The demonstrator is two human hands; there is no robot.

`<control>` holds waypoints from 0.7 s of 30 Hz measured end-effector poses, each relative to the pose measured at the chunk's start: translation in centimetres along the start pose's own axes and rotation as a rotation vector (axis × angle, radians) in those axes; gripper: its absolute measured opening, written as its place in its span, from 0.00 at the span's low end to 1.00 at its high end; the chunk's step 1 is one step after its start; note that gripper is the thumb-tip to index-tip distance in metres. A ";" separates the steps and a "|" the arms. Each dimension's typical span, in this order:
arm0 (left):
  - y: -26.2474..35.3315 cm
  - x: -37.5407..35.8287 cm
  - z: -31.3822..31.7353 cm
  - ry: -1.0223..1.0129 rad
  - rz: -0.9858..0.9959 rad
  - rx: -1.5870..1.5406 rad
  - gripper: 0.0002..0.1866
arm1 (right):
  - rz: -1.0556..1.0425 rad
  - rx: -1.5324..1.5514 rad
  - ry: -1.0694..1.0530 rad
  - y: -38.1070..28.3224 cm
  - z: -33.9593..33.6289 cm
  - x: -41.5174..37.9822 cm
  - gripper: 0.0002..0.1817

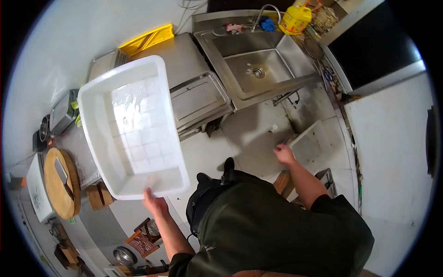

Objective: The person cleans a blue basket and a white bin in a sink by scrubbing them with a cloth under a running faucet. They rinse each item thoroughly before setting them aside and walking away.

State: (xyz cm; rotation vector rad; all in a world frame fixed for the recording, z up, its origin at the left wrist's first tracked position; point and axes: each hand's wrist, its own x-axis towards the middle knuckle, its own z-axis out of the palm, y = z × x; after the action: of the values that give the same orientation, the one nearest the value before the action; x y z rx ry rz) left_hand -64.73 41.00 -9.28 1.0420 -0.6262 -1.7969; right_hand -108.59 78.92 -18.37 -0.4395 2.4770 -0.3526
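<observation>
My left hand (155, 203) is closed on the near rim of a large white plastic tub (180, 173), thumb and fingers at its corner. The tub is tilted so that its inside faces me. Its bottom shows a grid pattern and a bright, glossy patch, and nothing lies in it. On the other side of my body, my right hand (284, 154) hangs low with its fingers curled in, nothing showing in them. Just beyond that hand, a pale container or panel (307, 139) stands by the floor, overlapped by the hand in this view.
A steel sink (235, 94) with a curved faucet (270, 9) and a yellow jug (295, 19) stands ahead. Metal trays (198, 99) rest on the steel counter beside it. At left, a round chopping board (57, 194) carries a cleaver (61, 171). A small stool (144, 242) is behind left.
</observation>
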 end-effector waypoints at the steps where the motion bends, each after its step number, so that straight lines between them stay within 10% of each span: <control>1: 0.1 0.1 0.2 0.009 -0.012 -0.003 0.24 | -0.035 -0.075 0.038 -4.3 -2.2 -1.3 0.23; 10: 0.4 0.3 4.1 0.040 0.007 0.188 0.22 | -1.158 -0.054 0.480 -36.2 -14.9 -8.5 0.32; 16: 0.5 -1.8 9.1 -0.040 0.036 0.325 0.20 | -0.800 -0.665 0.151 -47.4 -14.3 -3.2 0.42; 21: 0.5 -3.3 10.8 -0.133 0.079 0.314 0.22 | -0.533 -0.591 -0.002 -47.4 -13.1 -0.4 0.47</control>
State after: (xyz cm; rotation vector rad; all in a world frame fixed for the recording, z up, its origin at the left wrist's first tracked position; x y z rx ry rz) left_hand -73.12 43.51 -2.09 1.0920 -1.0426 -1.7435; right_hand -105.21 37.87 8.57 -1.3454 2.3963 0.1936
